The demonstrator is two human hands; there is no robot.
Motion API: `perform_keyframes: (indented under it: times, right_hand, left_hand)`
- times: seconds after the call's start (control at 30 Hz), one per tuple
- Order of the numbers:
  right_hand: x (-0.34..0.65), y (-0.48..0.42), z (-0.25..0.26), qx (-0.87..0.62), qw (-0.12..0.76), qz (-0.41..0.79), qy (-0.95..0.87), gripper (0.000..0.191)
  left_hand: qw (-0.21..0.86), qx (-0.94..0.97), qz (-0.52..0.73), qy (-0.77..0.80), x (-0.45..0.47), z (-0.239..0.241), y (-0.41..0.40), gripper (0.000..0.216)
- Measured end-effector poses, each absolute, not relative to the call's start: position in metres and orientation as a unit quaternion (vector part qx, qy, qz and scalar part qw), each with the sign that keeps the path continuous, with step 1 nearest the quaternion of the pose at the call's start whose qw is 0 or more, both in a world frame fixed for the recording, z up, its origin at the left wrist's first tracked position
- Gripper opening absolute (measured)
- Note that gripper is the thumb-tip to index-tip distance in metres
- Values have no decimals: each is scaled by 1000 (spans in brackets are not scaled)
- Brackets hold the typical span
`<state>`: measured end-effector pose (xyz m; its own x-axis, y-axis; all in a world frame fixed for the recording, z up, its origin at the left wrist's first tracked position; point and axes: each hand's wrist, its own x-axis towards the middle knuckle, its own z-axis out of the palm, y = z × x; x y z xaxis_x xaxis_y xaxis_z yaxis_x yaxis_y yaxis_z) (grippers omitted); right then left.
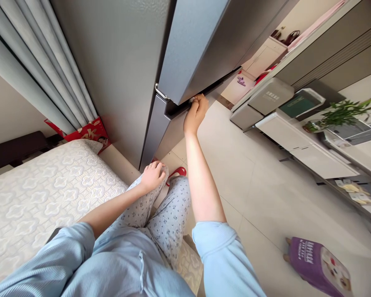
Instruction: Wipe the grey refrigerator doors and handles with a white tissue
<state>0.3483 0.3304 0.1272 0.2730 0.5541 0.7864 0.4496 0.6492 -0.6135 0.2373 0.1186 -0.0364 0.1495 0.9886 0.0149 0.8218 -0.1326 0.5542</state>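
Observation:
A grey refrigerator stands in front of me, its side panel (pixel 117 62) on the left. Its upper door (pixel 188 49) and lower door (pixel 156 126) meet at a metal hinge (pixel 161 91). My right hand (pixel 196 113) reaches up with its fingers curled over the dark top edge of the lower door, in the handle gap below the upper door. The fingertips are partly hidden there. Lower down, my left hand (pixel 153 175) lies palm down on my knee with fingers slightly spread, holding nothing. My patterned trousers (pixel 170 206) and a red slipper (pixel 179 171) show beneath.
A quilted cover (pixel 64 185) spreads on the left, by a red box (pixel 92 132) and grey curtains (pixel 49 53). On the right are a white cabinet (pixel 306 144), a green plant (pixel 343 115) and a grey bin (pixel 270 97). A purple bag (pixel 312 260) is at lower right on the tiles.

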Motion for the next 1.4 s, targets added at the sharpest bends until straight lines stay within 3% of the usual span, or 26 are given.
perform_keyframes:
  times: [0.7,1.03,1.4]
  right_hand:
    - [299,249,127,-384,692,37,-610,38]
    - [317,285,123,-339,686,11,-643,42]
    - [358,332,120,-410,641,28,-648,39]
  left_hand:
    - [201,733,185,623,237,-34,115,34]
    - [205,731,185,624,233,-30,111,35]
    - [209,735,186,618,235,-32,111,37]
